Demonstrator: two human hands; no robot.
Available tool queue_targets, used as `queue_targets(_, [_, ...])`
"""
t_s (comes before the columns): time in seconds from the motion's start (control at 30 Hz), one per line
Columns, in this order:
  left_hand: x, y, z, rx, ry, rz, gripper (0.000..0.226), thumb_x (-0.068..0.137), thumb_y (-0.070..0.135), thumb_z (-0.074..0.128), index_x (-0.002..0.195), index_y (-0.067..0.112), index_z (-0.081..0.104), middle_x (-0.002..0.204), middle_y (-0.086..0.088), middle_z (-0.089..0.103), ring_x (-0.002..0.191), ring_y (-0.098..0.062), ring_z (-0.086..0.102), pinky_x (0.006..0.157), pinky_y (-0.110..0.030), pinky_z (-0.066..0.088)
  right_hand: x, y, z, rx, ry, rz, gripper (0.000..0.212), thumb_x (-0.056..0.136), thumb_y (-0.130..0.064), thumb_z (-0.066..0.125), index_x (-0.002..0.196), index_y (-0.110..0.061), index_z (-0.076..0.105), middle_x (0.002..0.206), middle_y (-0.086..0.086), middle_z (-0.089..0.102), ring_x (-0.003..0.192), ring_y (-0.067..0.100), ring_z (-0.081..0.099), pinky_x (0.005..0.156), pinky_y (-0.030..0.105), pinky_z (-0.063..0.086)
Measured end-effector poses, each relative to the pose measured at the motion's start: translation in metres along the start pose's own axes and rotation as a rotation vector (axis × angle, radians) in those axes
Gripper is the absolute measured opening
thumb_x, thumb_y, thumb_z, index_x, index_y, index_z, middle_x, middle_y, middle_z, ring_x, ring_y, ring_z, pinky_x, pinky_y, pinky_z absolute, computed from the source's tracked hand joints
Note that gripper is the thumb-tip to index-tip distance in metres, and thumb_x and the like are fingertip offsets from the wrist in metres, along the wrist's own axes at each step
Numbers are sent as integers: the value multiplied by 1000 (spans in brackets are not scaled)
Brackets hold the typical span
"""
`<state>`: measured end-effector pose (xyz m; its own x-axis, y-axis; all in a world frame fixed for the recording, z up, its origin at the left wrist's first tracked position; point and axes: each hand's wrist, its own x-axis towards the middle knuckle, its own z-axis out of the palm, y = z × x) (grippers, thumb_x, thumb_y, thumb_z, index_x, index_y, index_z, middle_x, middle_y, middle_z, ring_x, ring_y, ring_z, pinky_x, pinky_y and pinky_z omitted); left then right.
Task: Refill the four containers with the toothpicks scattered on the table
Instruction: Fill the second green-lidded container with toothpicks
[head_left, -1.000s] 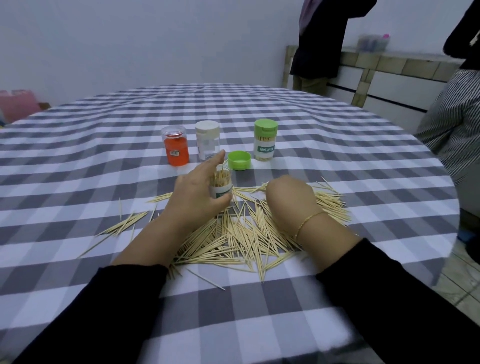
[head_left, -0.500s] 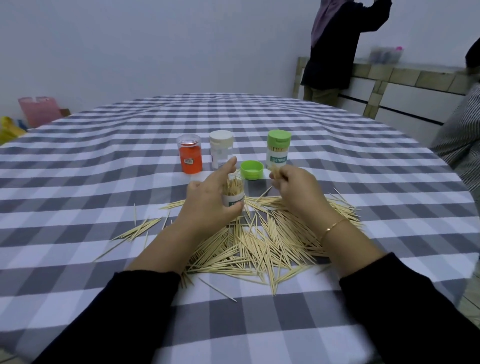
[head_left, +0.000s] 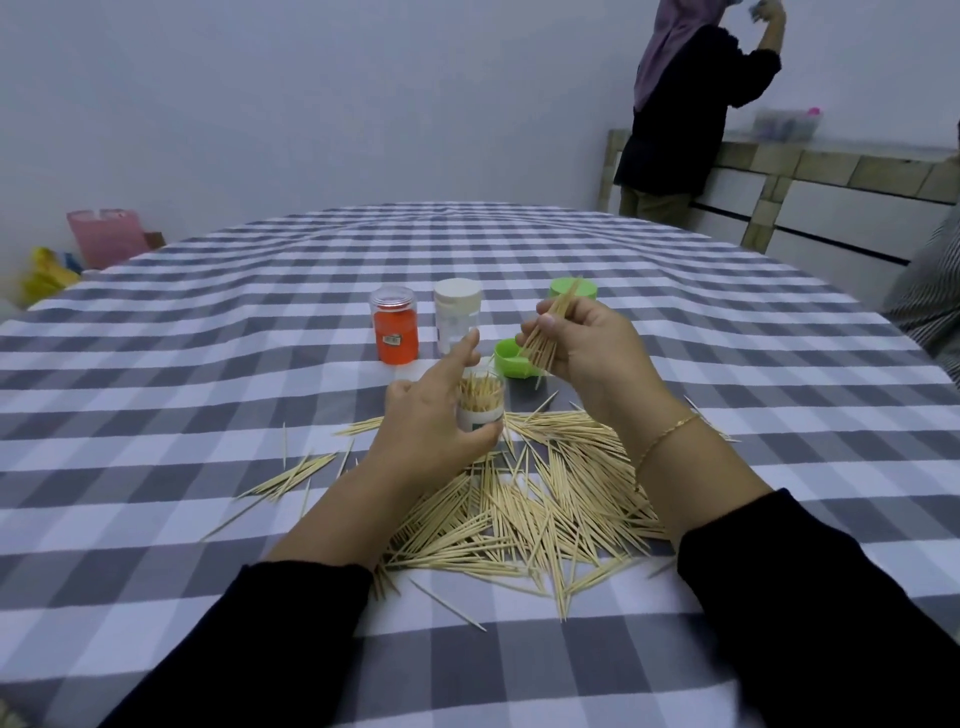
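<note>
My left hand (head_left: 431, 431) grips an open clear container (head_left: 480, 402) that stands upright on the table with toothpicks inside. My right hand (head_left: 597, 353) is raised just right of it and pinches a bundle of toothpicks (head_left: 550, 327). A large heap of loose toothpicks (head_left: 524, 504) lies under and in front of both hands. Behind stand an orange container (head_left: 395, 332) and a white-lidded container (head_left: 457, 314). A green-lidded container (head_left: 589, 288) is mostly hidden by my right hand. A loose green lid (head_left: 509, 358) lies beside the open container.
The round table carries a grey and white checked cloth (head_left: 208, 364). A few stray toothpicks (head_left: 291, 475) lie to the left. A person in dark clothes (head_left: 691, 114) stands at a tiled counter (head_left: 831, 171) at the back right. Pink and yellow bags (head_left: 104, 236) sit far left.
My right hand has lifted off the heap with a bundle of toothpicks and risen beside the open container. My left hand kept its hold on the container.
</note>
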<state>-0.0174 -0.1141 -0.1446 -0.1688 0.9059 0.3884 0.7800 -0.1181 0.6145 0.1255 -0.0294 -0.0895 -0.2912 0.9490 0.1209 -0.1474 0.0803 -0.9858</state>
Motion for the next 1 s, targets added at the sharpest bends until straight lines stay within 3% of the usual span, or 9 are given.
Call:
queue_targets(0.33, [2,-6,3,-2,-28,-42,98,77,37,75,152,39,12,139,20,46,123,-22,45,106,-45,37,-6,11,20,290,83,-96,17,98,-5,46,90,-16,56,75,-1,65,89,21,66,89,41,51])
queue_targets(0.47, [2,-8,4,-30,-28,-64,100,76,37,76,152,39,11,140,18,47,124,-23,46,104,-48,42,-10,17,25,211,-2,-135,16,96,-4,48,92,-16,57,79,2,67,85,18,68,82,35,55])
queue_targets(0.7, [2,-8,4,-56,-35,-84,105,73,42,74,152,40,5,143,13,47,126,-23,48,104,-48,41,-14,22,26,6,-59,-210,16,96,-9,50,95,-20,59,87,4,68,87,12,68,85,48,55])
queue_targets(0.8, [1,-6,4,-64,-41,-89,106,68,49,69,151,42,4,143,15,47,123,-23,50,102,-48,44,-14,24,28,-8,-56,-240,14,96,-8,50,95,-19,60,86,1,69,89,13,67,86,42,55])
queue_targets(0.93, [2,-5,4,-60,-37,-89,106,70,47,72,152,41,4,142,12,49,123,-23,50,100,-48,45,-15,29,31,-34,-115,-211,18,96,-5,50,94,-21,58,87,4,68,82,11,66,72,27,57])
queue_targets(1.0, [1,-6,3,-58,-33,-89,107,70,46,73,152,40,4,141,11,50,122,-24,50,100,-48,45,-17,31,30,-64,-142,-215,24,95,-3,50,98,-25,57,88,4,68,81,10,66,70,26,57])
